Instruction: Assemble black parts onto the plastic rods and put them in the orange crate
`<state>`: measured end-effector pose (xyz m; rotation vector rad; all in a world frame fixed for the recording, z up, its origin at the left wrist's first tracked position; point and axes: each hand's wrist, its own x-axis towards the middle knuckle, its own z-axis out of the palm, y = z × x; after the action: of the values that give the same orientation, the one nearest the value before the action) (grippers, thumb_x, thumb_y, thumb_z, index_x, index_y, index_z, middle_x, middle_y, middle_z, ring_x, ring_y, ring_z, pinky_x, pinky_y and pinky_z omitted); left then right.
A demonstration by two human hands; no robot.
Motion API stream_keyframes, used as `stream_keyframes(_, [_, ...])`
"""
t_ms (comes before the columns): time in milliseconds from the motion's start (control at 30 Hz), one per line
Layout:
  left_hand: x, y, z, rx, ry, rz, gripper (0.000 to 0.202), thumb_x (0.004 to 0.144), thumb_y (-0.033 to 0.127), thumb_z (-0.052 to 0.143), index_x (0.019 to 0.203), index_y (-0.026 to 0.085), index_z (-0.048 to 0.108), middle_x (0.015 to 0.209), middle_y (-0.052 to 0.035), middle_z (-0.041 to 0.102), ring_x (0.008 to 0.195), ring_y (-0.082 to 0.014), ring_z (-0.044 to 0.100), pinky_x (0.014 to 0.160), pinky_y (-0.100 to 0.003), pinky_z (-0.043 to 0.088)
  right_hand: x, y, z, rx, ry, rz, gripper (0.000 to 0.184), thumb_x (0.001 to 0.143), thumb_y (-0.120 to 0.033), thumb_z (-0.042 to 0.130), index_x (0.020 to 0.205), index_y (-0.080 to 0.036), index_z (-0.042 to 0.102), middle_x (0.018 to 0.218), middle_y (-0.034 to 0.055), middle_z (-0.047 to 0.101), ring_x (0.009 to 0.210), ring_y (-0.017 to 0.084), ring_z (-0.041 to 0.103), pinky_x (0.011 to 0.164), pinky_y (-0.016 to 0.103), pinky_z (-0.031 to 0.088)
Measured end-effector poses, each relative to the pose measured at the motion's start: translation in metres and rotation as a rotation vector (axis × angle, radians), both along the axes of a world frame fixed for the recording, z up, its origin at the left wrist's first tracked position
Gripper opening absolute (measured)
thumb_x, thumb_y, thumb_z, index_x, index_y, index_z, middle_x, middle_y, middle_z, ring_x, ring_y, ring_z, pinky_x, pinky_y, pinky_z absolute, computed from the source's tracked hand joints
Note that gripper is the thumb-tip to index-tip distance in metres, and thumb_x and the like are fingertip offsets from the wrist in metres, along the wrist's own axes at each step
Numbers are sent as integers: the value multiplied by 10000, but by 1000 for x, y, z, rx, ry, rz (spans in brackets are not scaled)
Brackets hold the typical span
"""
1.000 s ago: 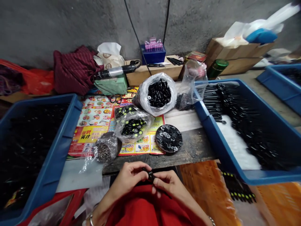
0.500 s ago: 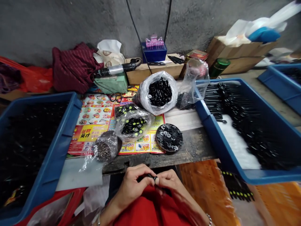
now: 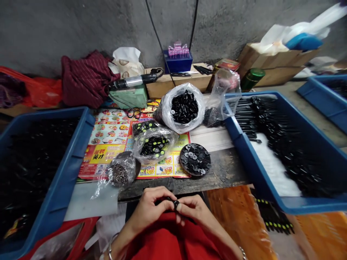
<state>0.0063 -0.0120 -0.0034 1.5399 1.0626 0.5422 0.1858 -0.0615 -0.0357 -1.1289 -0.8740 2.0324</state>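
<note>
Left hand (image 3: 153, 206) and right hand (image 3: 193, 211) narrowly pinch a small black plastic part (image 3: 176, 205) at the fingertips, above the red garment (image 3: 170, 238). It appears light, stiff and slippery; best held by its rim.

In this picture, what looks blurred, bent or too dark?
Head view: the white plastic bag at top right is blurred; the right blue plastic crate's rim bows from lens distortion; the left blue plastic crate's black contents sink into shadow.
</note>
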Motion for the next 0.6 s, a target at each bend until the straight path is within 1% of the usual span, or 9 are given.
stream_keyframes(100, [-2,2,1,-22,1,54,109,731,153,639,750,169,746,716,-38,719,673,-170,635,642,-239,468,4,3,3,105,-92,38,479,797,-573,612,803,-112,740,615,36,663,517,121,530,574,251,445])
stream_keyframes(200, [-3,1,0,-116,-36,135,132,728,171,639,825,163,728,756,-37,717,701,-174,639,660,-240,497,5,3,5,221,-243,-5,470,859,-540,548,758,-119,733,600,37,661,553,140,536,588,250,430])
stream_keyframes(267, [-2,-1,0,-200,-69,153,204,716,173,645,911,159,707,784,-35,712,698,-174,645,659,-243,517,3,2,6,288,-322,-38,453,893,-502,512,744,-128,721,606,39,659,575,152,548,588,247,426])
stream_keyframes(300, [-1,-3,1,-224,-70,150,221,712,169,647,925,158,700,786,-34,712,692,-174,647,655,-243,521,1,1,7,320,-353,-52,439,904,-484,501,750,-134,718,620,43,664,587,160,559,585,246,429])
stream_keyframes(367, [1,-6,3,-206,-32,145,175,707,163,648,873,156,707,756,-30,714,672,-171,647,636,-233,514,-4,-2,8,389,-408,-71,399,917,-445,491,783,-146,718,662,54,682,609,175,588,581,245,444])
stream_keyframes(433, [1,-7,6,-161,7,160,116,709,158,648,800,157,720,737,-33,724,686,-179,652,652,-235,507,-8,-4,8,473,-452,-68,357,927,-399,489,800,-156,719,693,64,702,628,187,623,595,244,469])
stream_keyframes(467, [1,-7,8,-158,-4,176,115,712,164,652,798,157,727,748,-39,733,706,-186,658,672,-242,508,-9,-4,8,523,-472,-70,333,931,-373,487,816,-162,719,704,66,712,639,191,639,614,247,484])
stream_keyframes(533, [-2,-6,11,-212,-105,221,136,720,209,678,829,152,735,808,-62,752,757,-206,674,716,-263,518,-7,-2,10,654,-515,-67,268,937,-312,487,890,-175,713,743,68,728,676,194,663,649,254,508])
stream_keyframes(600, [-7,-2,15,-314,-275,303,197,724,291,716,853,143,722,847,-83,760,795,-225,687,744,-284,529,-3,7,15,832,-582,-47,219,936,-239,483,1010,-186,683,850,83,735,764,199,670,697,270,526])
